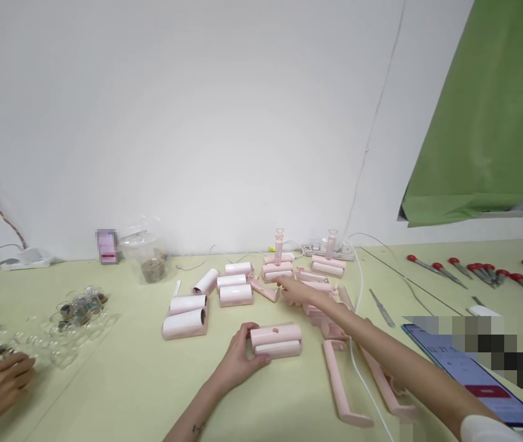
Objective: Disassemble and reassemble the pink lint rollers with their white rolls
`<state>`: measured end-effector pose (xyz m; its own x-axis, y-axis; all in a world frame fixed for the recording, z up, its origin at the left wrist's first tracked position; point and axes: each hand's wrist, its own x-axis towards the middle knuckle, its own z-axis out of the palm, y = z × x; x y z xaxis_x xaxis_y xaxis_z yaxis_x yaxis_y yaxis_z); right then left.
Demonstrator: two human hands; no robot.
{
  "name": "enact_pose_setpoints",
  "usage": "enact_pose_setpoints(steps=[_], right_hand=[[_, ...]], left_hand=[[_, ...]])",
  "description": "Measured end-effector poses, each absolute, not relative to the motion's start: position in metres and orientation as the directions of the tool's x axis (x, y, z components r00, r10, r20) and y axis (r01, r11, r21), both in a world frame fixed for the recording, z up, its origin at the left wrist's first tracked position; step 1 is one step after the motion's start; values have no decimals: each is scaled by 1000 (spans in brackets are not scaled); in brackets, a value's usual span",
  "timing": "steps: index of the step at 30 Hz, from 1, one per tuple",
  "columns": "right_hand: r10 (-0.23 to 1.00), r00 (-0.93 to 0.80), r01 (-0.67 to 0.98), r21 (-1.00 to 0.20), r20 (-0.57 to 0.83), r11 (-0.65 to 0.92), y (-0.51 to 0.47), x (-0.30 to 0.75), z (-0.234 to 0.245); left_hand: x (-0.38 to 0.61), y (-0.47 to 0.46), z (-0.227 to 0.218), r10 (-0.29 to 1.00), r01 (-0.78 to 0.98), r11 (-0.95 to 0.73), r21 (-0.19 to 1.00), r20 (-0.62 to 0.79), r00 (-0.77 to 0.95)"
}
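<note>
Plain white wall: twelve o'clock, behind everything.

Smooth, pale yellow-green tabletop: beneath all pieces listed.

My left hand: clamped on the left end of one rounded, pale pink plastic roller unit, white along its lower side, with a small oval opening on top. This unit marks the clock's centre. Pink cover and white part sit together; no upright handle shows on it, so I judge it midway.

My right hand: apart from the left, toward twelve o'clock, fingers bent down near a narrow, pale pink plastic part. Whether they grip anything, I cannot tell.

Heaped pale pink plastic pieces: one to two o'clock, partly hidden by my right forearm; state of each unclear.

Long, bent, pale pink plastic frames: four o'clock, two, no white roll visible in either; in my judgement the least advanced.

Glossy white cylindrical rolls: ten to eleven o'clock, several, pink edging under some, no pink cover over them; seemingly part-built.

Slim, pale pink, heart-topped upright handles: twelve and one o'clock, two, standing at pink units near the wall; these look furthest along.
</note>
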<state>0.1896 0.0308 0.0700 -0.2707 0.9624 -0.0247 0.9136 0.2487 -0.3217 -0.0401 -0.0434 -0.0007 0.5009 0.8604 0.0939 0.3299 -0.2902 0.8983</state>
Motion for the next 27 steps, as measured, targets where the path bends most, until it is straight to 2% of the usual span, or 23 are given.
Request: enact_pose_setpoints(steps=[5, 11, 17, 22, 27], right_hand=[[961, -276, 926, -266, 8, 268, 35, 201, 75], [957, -288, 935, -225, -22, 276, 26, 240, 88], [929, -362, 905, -266, -76, 331, -2, 270, 101], [923, -362, 908, -277, -135, 315, 3, 279, 92], [945, -295, 947, -171, -139, 271, 27, 271, 72]], left_hand=[[-40, -44, 6, 851, 336, -296, 894, 87, 518], [-40, -43, 6, 850, 329, -298, 896, 91, 520], [-40, -42, 8, 843, 333, -283, 899, 68, 533], [-38, -45, 14, 852, 363, -262, 894, 38, 522], [-40, -43, 9, 847, 346, -275, 897, 56, 529]])
